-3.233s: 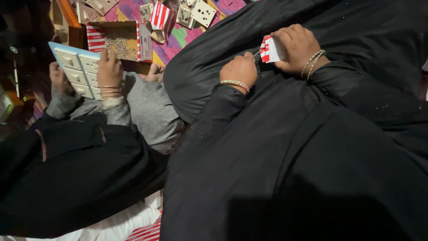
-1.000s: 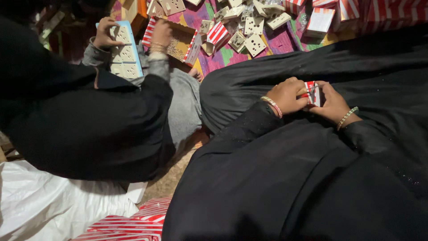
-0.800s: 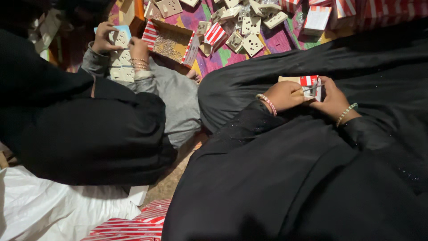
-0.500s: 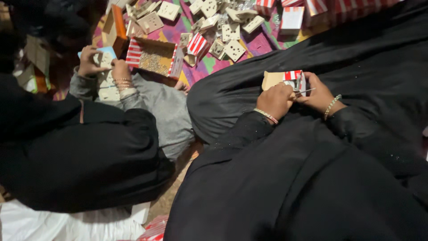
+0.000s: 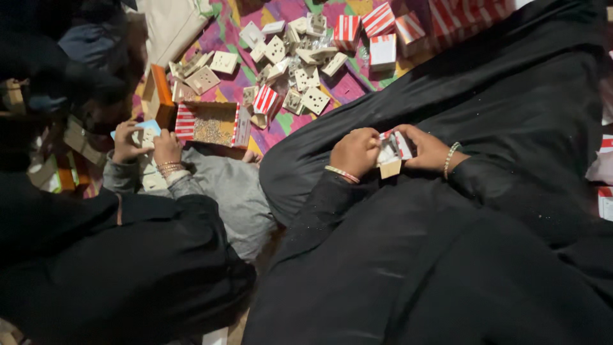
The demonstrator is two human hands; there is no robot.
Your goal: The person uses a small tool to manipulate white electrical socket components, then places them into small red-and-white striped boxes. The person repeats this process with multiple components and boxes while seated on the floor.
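Both my hands hold a small red-and-white striped cardboard box [image 5: 391, 156] over my black-robed lap. My left hand [image 5: 355, 152] grips its left side, with a bangle on the wrist. My right hand [image 5: 426, 148] holds its right side, a bracelet on that wrist. The box's flap is open and a whitish part shows inside. Beyond my knees lies a heap of white wall sockets [image 5: 300, 70] on a patterned mat.
A person in black sits to my left; their hands [image 5: 148, 145] hold a light-blue card of parts. An open striped tray of small screws [image 5: 212, 124] lies by them. More striped boxes [image 5: 382, 32] stand at the far edge, and an orange box [image 5: 161, 96] at left.
My view has shifted. The box in my hands now shows an open flap and a white part inside. The neighbour's hands keep working on their card.
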